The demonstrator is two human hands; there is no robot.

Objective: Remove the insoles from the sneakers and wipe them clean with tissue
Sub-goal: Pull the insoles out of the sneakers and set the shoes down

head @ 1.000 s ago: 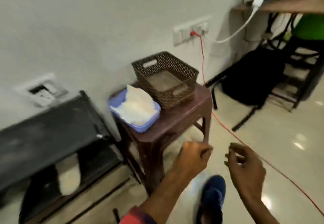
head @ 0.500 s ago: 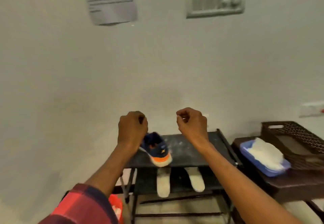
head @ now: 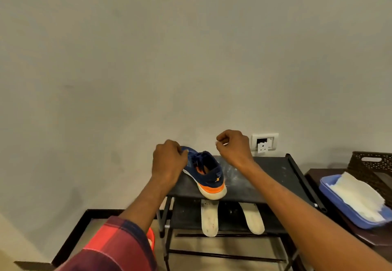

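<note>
Centre frame: blue-and-orange sneaker (head: 209,174) is set on the black rack's (head: 271,177) top shelf, with the heel overhanging the front edge. Left hand (head: 169,161) is curled over the toe; actual grip cannot be told. Right hand (head: 234,148) is held just above, fingers curled, nothing seen held. Two insoles (head: 210,217) are laid on the lower shelf.

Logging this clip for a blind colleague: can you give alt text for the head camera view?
A person's left hand curls at the toe of a blue-and-orange sneaker on a black rack's top shelf, the right hand fisted above it. Two pale insoles lie on the shelf below; tissues sit in a blue tray at right.
</note>
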